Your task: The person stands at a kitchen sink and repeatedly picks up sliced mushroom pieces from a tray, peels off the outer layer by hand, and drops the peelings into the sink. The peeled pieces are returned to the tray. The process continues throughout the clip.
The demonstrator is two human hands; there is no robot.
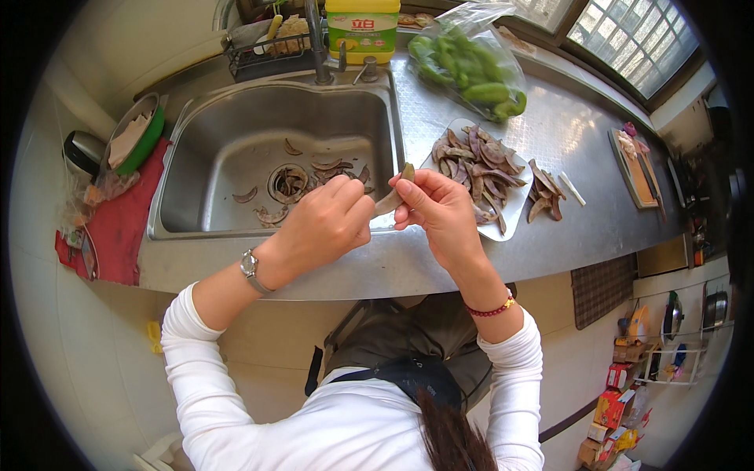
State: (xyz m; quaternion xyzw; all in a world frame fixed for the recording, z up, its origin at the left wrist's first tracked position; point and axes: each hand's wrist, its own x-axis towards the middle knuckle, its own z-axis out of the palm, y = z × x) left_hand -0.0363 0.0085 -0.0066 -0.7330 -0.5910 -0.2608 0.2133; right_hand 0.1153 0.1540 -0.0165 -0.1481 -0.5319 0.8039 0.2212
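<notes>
A flat brownish bean pod (pixel 387 204) with a greenish tip is held between both hands over the front right edge of the steel sink. My right hand (pixel 433 203) pinches it between thumb and fingers. My left hand (pixel 333 221) is closed at the pod's lower end; its fingertips are hidden, and the pod's end goes out of sight behind them. Many purplish-brown pods lie heaped on a white plate (pixel 514 216) right of the sink. A smaller pile of pods (pixel 545 191) rests on the counter beside the plate. Brown pod pieces (pixel 288 183) lie in and around the sink drain.
The steel sink (pixel 194 153) has a faucet (pixel 321 53) behind it. Beyond the plate sit a bag of green peppers (pixel 471 70) and a yellow detergent jug (pixel 362 32). A knife (pixel 647 175) lies on a cutting board (pixel 625 176) at far right. A green bowl (pixel 147 144) stands left.
</notes>
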